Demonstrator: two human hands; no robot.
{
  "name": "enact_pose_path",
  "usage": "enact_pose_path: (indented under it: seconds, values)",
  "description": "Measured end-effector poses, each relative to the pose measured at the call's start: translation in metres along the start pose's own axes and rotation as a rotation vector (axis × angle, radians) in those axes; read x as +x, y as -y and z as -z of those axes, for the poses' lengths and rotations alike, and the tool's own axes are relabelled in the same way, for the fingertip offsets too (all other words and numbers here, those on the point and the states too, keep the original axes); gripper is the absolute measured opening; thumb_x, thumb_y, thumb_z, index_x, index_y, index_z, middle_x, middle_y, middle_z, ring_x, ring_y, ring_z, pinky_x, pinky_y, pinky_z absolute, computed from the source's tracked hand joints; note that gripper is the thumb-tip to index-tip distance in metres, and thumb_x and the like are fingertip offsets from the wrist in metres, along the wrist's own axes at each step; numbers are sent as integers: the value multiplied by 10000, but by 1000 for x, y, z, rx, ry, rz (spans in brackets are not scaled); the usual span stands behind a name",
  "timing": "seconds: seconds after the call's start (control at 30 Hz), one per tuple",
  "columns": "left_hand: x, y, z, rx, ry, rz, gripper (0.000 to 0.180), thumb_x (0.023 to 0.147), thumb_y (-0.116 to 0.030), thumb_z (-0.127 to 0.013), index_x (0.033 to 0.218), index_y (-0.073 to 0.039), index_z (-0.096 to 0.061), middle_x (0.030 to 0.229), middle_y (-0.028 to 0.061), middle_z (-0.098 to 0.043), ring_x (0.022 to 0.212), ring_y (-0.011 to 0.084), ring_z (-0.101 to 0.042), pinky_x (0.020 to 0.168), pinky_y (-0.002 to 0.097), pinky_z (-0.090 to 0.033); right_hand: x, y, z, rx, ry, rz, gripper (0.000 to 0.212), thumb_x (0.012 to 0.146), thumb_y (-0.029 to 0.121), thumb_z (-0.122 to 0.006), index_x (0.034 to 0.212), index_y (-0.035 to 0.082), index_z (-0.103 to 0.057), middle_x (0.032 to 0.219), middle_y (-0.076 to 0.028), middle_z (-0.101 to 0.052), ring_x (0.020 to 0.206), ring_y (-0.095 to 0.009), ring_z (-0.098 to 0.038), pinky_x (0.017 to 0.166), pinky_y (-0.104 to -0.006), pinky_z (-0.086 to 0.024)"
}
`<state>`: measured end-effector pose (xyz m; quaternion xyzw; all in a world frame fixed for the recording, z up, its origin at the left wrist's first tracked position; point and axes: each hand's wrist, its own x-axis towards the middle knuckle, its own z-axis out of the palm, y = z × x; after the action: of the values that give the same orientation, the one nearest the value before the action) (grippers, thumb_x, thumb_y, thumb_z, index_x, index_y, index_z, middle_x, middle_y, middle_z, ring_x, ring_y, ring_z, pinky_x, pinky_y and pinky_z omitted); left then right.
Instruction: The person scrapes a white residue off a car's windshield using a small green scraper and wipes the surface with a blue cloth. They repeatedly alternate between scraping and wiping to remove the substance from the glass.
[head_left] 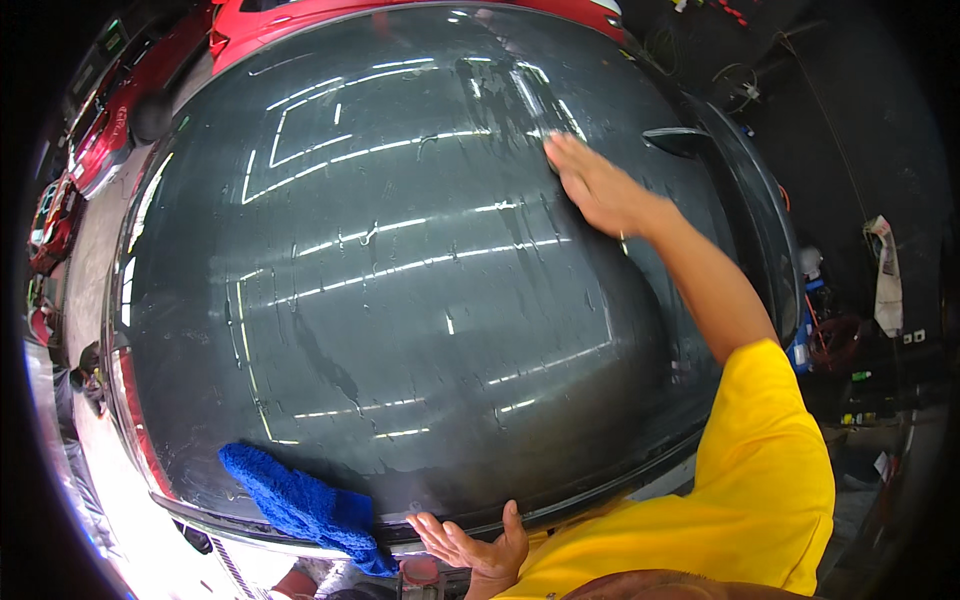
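Note:
A dark grey car roof (450,230), glossy and streaked with water, fills most of the view. My right hand (595,185) lies flat on its far right part, fingers stretched out and close together. No tool shows in it; what lies under the palm is hidden. At the near edge of the roof my left hand (470,550) rests with its fingers apart and nothing in it. To its left, a fluffy blue microfibre towel (310,500) hangs over that edge, a little apart from the fingers.
A fin-shaped antenna (675,140) stands on the roof to the right of my right hand. Beyond the roof is a red car (300,22), and more red cars (110,125) stand at the left. A pale cloth (885,275) hangs against the dark wall at the right.

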<state>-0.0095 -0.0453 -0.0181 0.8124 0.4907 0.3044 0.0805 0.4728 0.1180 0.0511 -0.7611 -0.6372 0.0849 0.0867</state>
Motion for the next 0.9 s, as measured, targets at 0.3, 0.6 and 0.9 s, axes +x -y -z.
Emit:
enact_pose_path:
  seconds: [0.3,0.6,0.9]
  values:
    - [10,7,-2,62,-120,6,835,944,-516,-657,1593,-133,-297,1575,262,-386,1415,510,-410,1122,666,-348,136,-102,14,-176,-177,-145,596,1064,313,-261,1526,-49,-365,1633,-234,-295,1529,-352,-264,1265,-427,-222]
    - [20,-5,1,13,-166,39,901,840,-482,-808,1532,-89,-388,1494,286,-486,1355,501,-489,1106,654,-364,-13,-27,-6,-28,-84,-14,585,1102,340,-267,1583,9,-301,1664,-180,-261,1560,-322,-190,1280,-391,-136]
    - [17,15,1,-26,-126,-22,1004,823,-499,-811,1581,-75,-308,1567,305,-371,1436,513,-377,1169,691,-208,126,-112,16,-76,-128,-328,595,1075,343,-266,1541,-17,-351,1648,-207,-277,1539,-352,-237,1266,-436,-197]
